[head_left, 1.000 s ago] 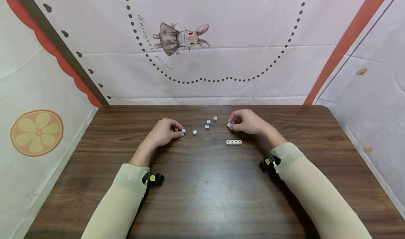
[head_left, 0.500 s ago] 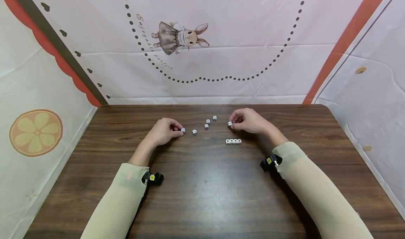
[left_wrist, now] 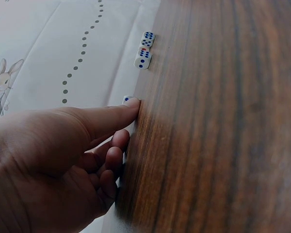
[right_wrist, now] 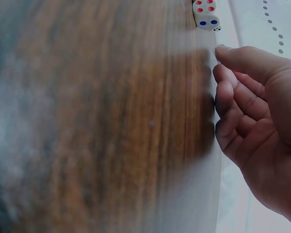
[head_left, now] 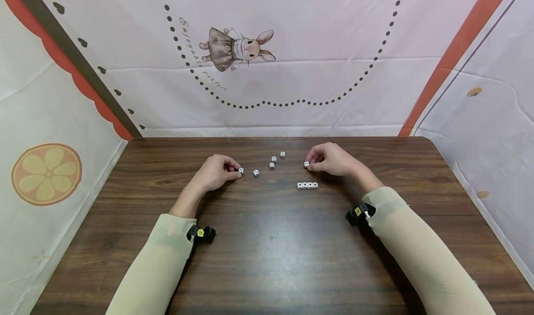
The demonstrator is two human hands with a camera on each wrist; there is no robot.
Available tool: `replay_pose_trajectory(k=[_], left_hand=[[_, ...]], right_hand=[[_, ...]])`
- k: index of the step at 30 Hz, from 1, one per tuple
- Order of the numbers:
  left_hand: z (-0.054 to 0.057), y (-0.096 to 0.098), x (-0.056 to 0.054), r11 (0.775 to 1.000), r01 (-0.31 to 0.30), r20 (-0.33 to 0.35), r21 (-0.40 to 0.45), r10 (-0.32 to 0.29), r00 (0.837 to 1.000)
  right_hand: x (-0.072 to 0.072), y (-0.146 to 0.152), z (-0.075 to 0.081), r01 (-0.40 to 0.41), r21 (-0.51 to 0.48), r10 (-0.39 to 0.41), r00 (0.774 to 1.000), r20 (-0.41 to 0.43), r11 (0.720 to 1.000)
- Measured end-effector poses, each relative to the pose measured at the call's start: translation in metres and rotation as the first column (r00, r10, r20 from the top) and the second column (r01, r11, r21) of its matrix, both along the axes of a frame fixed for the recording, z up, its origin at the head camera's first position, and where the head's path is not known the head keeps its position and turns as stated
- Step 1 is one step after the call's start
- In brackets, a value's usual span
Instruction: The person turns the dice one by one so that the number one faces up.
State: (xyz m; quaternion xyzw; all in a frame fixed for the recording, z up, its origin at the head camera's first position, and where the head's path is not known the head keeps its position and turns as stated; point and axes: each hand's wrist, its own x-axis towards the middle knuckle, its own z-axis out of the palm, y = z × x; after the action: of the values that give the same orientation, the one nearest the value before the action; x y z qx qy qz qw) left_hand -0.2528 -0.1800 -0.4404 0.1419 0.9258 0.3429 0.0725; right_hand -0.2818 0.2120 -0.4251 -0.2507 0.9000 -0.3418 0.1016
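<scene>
Right hand (head_left: pixel 331 160) and its pinched die (head_left: pixel 306 164) have edged rightward; left hand (head_left: pixel 214 172) pinches another die (head_left: pixel 240 170); lining-up seems in hand, calling next for placing against the row (head_left: pixel 310 185).

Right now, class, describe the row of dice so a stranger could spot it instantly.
Find the brown table, then the right hand pinching a die. Slightly nearer the person lies the row of dice: four white ones in one straight line, unlike the scattered dice.

Left hand (head_left: pixel 213 172) pinches; right hand (head_left: pixel 333 160) has its fingers (right_wrist: pixel 224 95) bent.
</scene>
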Motion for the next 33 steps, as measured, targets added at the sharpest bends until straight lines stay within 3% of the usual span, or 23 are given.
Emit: replay_pose_trajectory(k=[19,33], left_hand=[[0.0014,0.0005,0.0016,1.0,0.002,0.0,-0.006,-0.002,1.0],[0.0017,0.0007,0.0019,1.0,0.001,0.0,-0.002,-0.001,1.0]], right_hand=[[0.0011,0.0007,0.0015,0.024,0.088,-0.02,0.999,-0.044,0.996],[0.0005,-0.0041,0.0022,-0.1,0.049,0.103,0.993,-0.065,0.994]])
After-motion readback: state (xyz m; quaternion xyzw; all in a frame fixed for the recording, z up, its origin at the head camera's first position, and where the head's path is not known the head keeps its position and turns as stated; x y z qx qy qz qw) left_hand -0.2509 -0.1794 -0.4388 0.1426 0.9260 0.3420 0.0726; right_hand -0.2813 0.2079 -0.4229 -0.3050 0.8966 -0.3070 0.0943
